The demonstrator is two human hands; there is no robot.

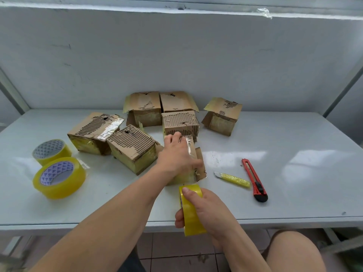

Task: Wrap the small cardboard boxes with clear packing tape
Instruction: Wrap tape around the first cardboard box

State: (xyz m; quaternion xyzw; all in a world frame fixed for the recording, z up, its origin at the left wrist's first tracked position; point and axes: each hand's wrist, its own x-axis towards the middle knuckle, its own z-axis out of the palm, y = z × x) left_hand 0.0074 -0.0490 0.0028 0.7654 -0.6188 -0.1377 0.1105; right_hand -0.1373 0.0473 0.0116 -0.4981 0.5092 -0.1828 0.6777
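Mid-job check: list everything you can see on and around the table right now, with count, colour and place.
cardboard boxes: seven, brown, worn; six clustered mid-table, one under the left hand
spare tape rolls: two, yellowish-clear, table's left
held tape roll: one, yellowish-clear, at the near edge
red cutter: one, right of centre
yellow cutter: one, beside the red one
table: one, pale grey
left hand: resting on the nearest box
right hand: gripping the held tape roll
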